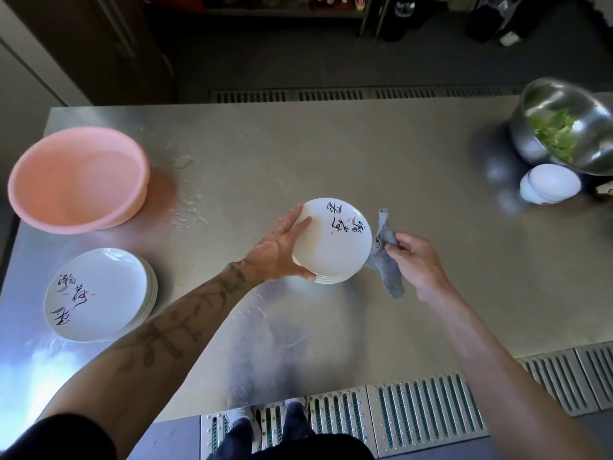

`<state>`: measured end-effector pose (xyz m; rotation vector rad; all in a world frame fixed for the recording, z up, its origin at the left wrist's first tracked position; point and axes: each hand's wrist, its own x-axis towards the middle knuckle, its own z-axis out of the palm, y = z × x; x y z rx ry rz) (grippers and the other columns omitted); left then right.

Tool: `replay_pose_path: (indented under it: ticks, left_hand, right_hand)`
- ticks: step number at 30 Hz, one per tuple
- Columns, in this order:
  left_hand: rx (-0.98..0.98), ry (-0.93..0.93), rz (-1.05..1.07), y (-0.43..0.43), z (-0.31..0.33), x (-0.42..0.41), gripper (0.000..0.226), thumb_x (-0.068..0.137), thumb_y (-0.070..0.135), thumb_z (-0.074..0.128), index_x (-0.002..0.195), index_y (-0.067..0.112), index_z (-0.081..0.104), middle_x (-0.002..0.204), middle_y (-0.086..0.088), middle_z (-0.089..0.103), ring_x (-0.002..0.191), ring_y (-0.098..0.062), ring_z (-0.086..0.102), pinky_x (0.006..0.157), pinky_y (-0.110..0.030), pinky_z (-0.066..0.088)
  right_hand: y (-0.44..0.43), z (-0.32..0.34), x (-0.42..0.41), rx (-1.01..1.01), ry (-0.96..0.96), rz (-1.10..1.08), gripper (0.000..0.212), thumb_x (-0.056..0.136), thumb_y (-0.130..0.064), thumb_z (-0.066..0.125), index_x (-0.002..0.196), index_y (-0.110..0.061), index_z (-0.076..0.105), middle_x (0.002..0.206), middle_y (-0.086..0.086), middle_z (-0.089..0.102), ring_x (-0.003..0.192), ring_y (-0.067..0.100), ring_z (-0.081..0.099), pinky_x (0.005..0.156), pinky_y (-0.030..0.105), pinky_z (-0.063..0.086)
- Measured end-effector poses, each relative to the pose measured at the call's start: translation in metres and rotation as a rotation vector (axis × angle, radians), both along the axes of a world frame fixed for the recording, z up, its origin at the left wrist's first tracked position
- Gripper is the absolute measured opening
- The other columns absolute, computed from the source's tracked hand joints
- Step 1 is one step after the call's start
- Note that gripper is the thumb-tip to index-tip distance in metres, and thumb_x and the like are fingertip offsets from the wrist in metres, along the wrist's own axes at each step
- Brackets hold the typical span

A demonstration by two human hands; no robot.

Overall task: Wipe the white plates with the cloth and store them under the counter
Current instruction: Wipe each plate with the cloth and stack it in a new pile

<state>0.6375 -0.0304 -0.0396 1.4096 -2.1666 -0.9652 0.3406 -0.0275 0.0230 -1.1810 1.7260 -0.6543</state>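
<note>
A small stack of white plates (333,247) with black brush writing sits mid-counter. My left hand (282,250) grips the stack's left rim, fingers over the top plate and thumb at its near edge. My right hand (418,260) pinches a grey cloth (386,260) just right of the stack, and the cloth hangs against the plates' right edge. A second, larger stack of white plates (99,295) with similar writing rests at the near left of the steel counter (331,154).
A pink plastic basin (78,180) stands at the far left with water drops beside it. At the far right a steel bowl of green leaves (564,127) sits over small white bowls (549,184). Floor grates and my shoes show below the counter's near edge.
</note>
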Motion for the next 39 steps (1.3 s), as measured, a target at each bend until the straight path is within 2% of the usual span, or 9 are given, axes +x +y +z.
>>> replay_pose_path:
  ticks: [5,8,11,14,17,20,25,30,39]
  left_hand:
    - [0.057,-0.048,0.102,0.024,0.009,0.014,0.119,0.067,0.074,0.068,0.161,0.015,0.025,0.17,-0.01,0.009,0.156,-0.028,0.014,0.125,-0.052,0.019]
    - [-0.068,-0.1,0.368,0.063,0.016,0.065,0.082,0.087,0.063,0.058,0.15,0.011,0.046,0.16,-0.01,0.039,0.142,-0.028,0.045,0.116,-0.047,0.038]
    - [-0.234,-0.218,0.7,0.111,0.014,0.156,0.047,0.092,0.029,0.069,0.131,0.005,0.061,0.138,-0.013,0.059,0.12,-0.036,0.06,0.099,-0.047,0.05]
    - [-0.097,-0.453,0.998,0.157,0.014,0.252,0.044,0.084,0.007,0.077,0.124,-0.001,0.061,0.128,-0.024,0.059,0.111,-0.048,0.056,0.091,-0.056,0.049]
    - [0.234,-0.534,1.084,0.178,0.014,0.309,0.057,0.084,0.013,0.079,0.133,0.0,0.052,0.131,-0.027,0.051,0.115,-0.049,0.048,0.091,-0.057,0.046]
    - [0.361,-0.477,1.024,0.18,0.011,0.327,0.061,0.085,0.017,0.078,0.137,0.003,0.048,0.126,-0.027,0.055,0.114,-0.047,0.054,0.087,-0.054,0.048]
    - [0.285,-0.477,1.041,0.179,0.01,0.329,0.051,0.083,0.012,0.08,0.127,0.004,0.054,0.122,-0.019,0.051,0.107,-0.043,0.055,0.076,-0.05,0.047]
    - [0.358,-0.354,1.138,0.171,0.009,0.339,0.036,0.083,-0.001,0.067,0.117,0.006,0.054,0.119,-0.015,0.048,0.088,-0.031,0.051,0.075,-0.039,0.043]
    - [0.505,-0.076,1.316,0.173,0.01,0.345,0.029,0.083,-0.003,0.064,0.11,0.006,0.063,0.107,-0.013,0.069,0.095,-0.03,0.064,0.077,-0.041,0.059]
  right_hand:
    - [0.011,0.026,0.012,-0.071,-0.032,-0.004,0.02,0.098,-0.006,0.058,0.096,-0.017,0.074,0.093,0.003,0.077,0.08,0.011,0.064,0.077,0.03,0.048]
    - [0.015,0.035,0.04,-0.096,-0.05,0.013,0.022,0.1,-0.01,0.059,0.1,-0.025,0.075,0.099,-0.004,0.078,0.088,0.009,0.07,0.079,0.026,0.051]
    - [0.022,0.036,0.081,-0.09,-0.077,0.081,0.02,0.1,-0.012,0.06,0.101,-0.025,0.075,0.101,-0.007,0.077,0.09,0.007,0.07,0.076,0.022,0.049]
    - [0.036,0.028,0.124,-0.049,-0.104,0.186,0.021,0.099,-0.008,0.059,0.098,-0.022,0.075,0.098,-0.005,0.077,0.091,0.009,0.069,0.079,0.025,0.048]
    - [0.053,0.012,0.157,-0.001,-0.096,0.283,0.023,0.098,-0.008,0.059,0.098,-0.025,0.075,0.096,-0.006,0.077,0.094,0.014,0.072,0.084,0.032,0.052]
    - [0.067,-0.005,0.178,0.035,-0.056,0.342,0.02,0.098,-0.008,0.06,0.094,-0.022,0.074,0.091,-0.003,0.076,0.091,0.019,0.071,0.078,0.031,0.049]
    - [0.09,-0.023,0.192,0.079,-0.031,0.355,0.024,0.096,-0.003,0.062,0.088,-0.022,0.074,0.087,0.001,0.076,0.078,0.01,0.067,0.068,0.021,0.045]
    - [0.101,-0.031,0.194,0.098,0.033,0.342,0.02,0.095,-0.007,0.062,0.087,-0.022,0.074,0.084,0.001,0.075,0.08,0.022,0.069,0.072,0.033,0.047]
    - [0.108,-0.026,0.196,0.081,0.074,0.348,0.012,0.095,-0.013,0.062,0.09,-0.018,0.072,0.086,-0.007,0.074,0.09,0.025,0.071,0.089,0.043,0.055]
